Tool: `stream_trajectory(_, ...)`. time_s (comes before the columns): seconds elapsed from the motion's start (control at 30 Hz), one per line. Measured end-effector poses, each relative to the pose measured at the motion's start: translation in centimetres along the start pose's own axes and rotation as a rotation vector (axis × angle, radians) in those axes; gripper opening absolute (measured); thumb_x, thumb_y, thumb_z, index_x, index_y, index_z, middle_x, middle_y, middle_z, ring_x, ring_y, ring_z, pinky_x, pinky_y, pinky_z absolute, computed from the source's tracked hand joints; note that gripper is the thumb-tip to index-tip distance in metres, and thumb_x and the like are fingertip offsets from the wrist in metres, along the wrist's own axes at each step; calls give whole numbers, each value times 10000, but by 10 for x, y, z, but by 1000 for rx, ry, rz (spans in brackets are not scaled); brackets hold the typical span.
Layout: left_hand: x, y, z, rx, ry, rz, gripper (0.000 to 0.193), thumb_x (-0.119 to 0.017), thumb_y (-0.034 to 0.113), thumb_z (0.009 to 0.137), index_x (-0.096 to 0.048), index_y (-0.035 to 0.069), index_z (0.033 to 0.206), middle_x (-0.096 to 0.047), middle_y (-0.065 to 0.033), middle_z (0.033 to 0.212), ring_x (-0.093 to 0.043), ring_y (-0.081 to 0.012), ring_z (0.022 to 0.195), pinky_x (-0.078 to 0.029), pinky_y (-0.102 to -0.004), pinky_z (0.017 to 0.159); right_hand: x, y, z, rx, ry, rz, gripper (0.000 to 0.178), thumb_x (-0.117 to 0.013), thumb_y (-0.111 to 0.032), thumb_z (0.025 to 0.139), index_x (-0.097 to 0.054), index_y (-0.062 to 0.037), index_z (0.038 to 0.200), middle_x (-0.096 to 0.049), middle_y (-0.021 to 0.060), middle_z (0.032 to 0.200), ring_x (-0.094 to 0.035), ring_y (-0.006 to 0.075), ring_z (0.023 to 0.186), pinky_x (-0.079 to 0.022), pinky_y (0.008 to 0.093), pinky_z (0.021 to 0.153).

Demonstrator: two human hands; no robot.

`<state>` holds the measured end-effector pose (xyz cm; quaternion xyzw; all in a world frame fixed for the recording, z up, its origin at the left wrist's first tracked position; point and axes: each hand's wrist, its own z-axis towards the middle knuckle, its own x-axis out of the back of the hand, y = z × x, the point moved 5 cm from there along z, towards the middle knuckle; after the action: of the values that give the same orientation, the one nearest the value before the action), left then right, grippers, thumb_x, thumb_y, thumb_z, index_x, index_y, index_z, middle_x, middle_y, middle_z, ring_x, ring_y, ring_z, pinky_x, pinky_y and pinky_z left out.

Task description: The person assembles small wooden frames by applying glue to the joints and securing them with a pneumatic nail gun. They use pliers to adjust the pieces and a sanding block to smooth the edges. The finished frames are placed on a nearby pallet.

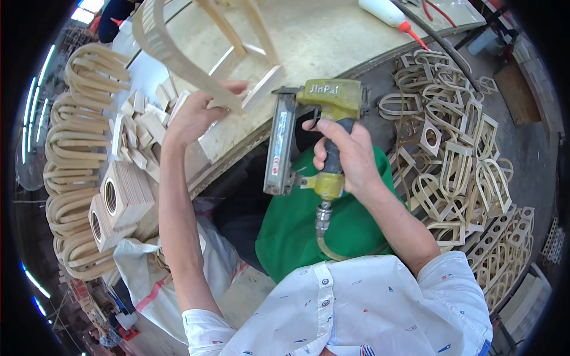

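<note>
My left hand (202, 111) is closed on the lower corner of a bent wooden frame (189, 70), which stands tilted on the worktable (314, 44). A pale wooden crosspiece (263, 89) joins the frame's legs near my fingers. In my right hand (350, 155) is a yellow-green pneumatic nail gun (332, 98), gripped by its dark handle with the index finger at the trigger. Its nose is just right of the crosspiece, apart from it. An air hose (326, 249) runs from the handle's base across my lap.
Small wood blocks (139, 127) and boards with round holes (127, 196) are piled at the left, beside stacked curved frames (77, 142). A heap of wooden frames (451, 154) covers the floor at right. A white glue bottle (383, 12) lies at the table's far side.
</note>
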<state>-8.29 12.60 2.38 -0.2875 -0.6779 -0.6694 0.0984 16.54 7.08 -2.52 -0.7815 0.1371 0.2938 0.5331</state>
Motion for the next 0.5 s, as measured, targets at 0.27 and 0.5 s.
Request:
stream_trajectory(0.27,-7,-9,69,-25,-56,-68,576,-732,114,762,-548,66,1306,-450,-34,1400,-486,-182,1197,-402,-305,1006,22,-34,33,34,31,-21,206,-583,-118,880,-562,57,986,-621,108,897,-543,113,511,-466,263,435)
stream_trajectory(0.5,-26,-2,73,-1,-144,-154,556,-774,152,711,-612,60,1235,-376,-49,1456,-388,-210,1313,-336,-318,1079,19,-27,35,5,11,12,206,-576,-116,881,-561,54,997,-619,107,924,-534,105,523,-461,262,444)
